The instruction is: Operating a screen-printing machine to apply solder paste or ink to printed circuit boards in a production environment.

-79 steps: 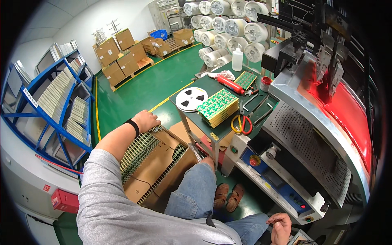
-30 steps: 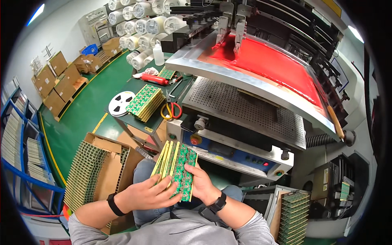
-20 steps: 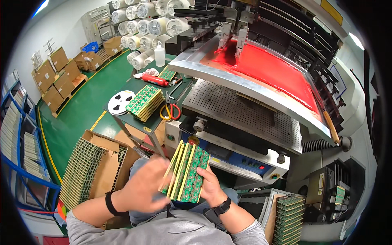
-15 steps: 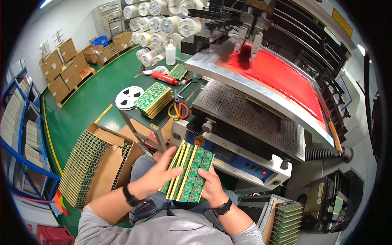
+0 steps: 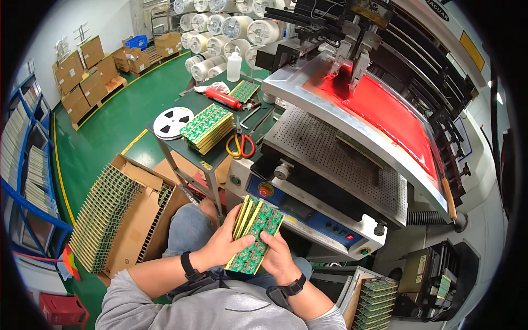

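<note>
Circuit boards [image 5: 256, 237], green with yellow edges, are held as a small, slightly fanned stack in front of the body, between both hands, in the head view. Their left side is gripped by the left hand [image 5: 224, 245], with its thumb laid on the top face. Their right side is clasped by the right hand [image 5: 279, 257], its thumb pressed on the near right part; its fingers are mostly hidden behind the boards.

To the left, a cardboard box [image 5: 129, 236] is filled along both sides with rows of more boards. Beyond the held stack, a tabletop [image 5: 218, 159] is occupied by a white reel [image 5: 174, 122], a board pile [image 5: 208, 125] just right of it, scissors [image 5: 240, 145] with yellow and red handles, a red tube [image 5: 224, 99] and, at the far end, a white bottle [image 5: 234, 67].

On the right, a perforated plate [image 5: 313, 140] is overhung by a metal frame [image 5: 352, 124] whose screen is coated in red paste [image 5: 393, 115]. At the near right, further boards [image 5: 377, 303] are stacked in spaced layers.
</note>
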Motion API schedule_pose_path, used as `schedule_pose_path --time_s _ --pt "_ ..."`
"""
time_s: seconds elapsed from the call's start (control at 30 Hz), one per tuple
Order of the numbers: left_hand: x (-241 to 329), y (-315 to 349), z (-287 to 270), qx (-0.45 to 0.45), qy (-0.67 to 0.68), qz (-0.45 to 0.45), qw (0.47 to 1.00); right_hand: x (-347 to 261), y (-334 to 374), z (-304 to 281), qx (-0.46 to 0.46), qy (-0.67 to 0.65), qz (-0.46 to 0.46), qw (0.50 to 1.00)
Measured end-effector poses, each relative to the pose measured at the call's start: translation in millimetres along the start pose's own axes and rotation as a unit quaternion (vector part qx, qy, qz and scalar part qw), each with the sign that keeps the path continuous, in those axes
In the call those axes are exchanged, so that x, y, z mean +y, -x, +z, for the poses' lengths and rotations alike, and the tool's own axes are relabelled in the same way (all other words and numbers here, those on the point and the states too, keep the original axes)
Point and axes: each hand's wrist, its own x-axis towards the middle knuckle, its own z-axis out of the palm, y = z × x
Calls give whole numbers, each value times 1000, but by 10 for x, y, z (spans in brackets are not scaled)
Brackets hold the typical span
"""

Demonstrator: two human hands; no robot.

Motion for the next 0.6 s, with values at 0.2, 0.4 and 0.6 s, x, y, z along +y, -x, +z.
schedule_pose_path --time_s 0.2,0.4,0.6 --pt "-178 87 -160 0 -208 38 977 -2 -63 -87 -6 92 39 995" --pt "2 -246 -731 -26 201 -235 951 -53 -85 -92 -62 79 153 983" --pt "98 -566 -947 -274 176 -383 864 96 -104 137 -154 235 203 938"
